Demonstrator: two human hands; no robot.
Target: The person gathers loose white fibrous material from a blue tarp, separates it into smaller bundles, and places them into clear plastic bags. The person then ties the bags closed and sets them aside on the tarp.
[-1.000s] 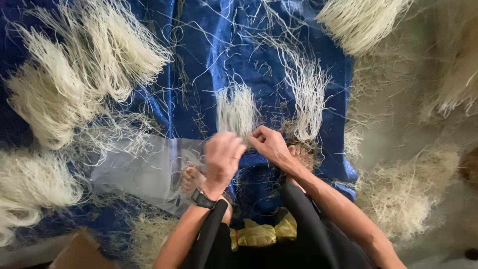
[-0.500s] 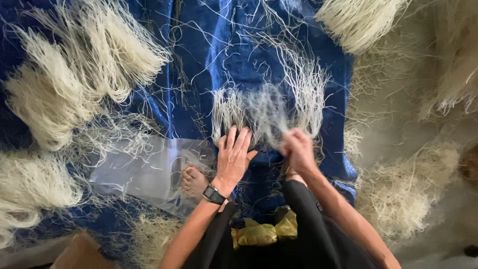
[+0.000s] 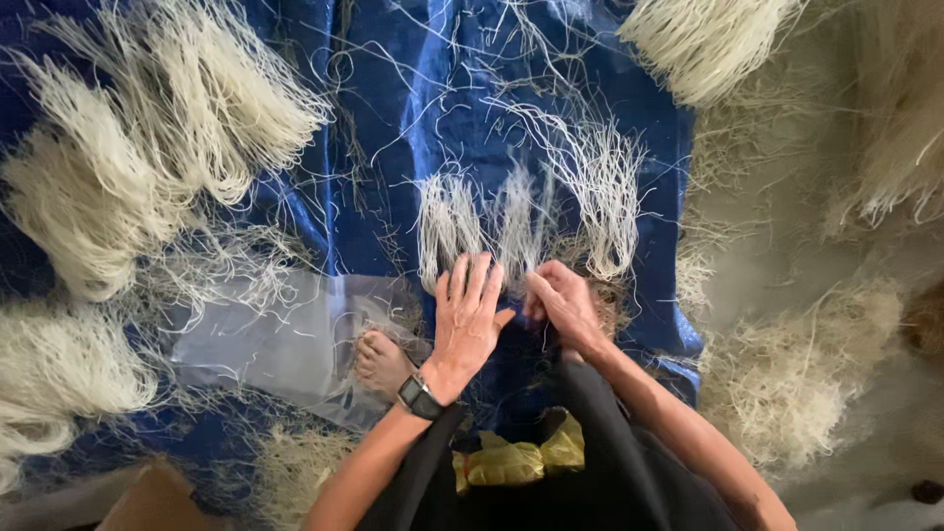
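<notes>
Two bare hands work low in the middle of the view, over a blue tarp [image 3: 413,128] spread on the floor. The left hand [image 3: 467,320] lies flat with its fingers spread and stretched forward, palm down; its grip is fully open and holds nothing, the fingertips resting on the lower ends of a small spread of pale fibre strands [image 3: 521,221]. A dark wristwatch [image 3: 421,396] sits on that wrist. Just beside it, the right hand [image 3: 565,305] is curled, with fingers bent toward the thumb at the foot of the same strands; it seems to pinch a few of them, though the exact hold is hard to make out.

The strands fan upward from the hands in three loose tufts, lying on the tarp right in front of the person. A bare foot [image 3: 379,364] shows left of the left wrist, resting on a sheet of clear plastic [image 3: 265,339]. Large heaps of the same pale fibre [image 3: 147,167] lie at the far left, another bundle [image 3: 703,39] at the top right, and a tangled, coarser pile [image 3: 787,383] at the right off the tarp. A crumpled yellow bag [image 3: 516,460] sits near the person's dark-clothed lap.
</notes>
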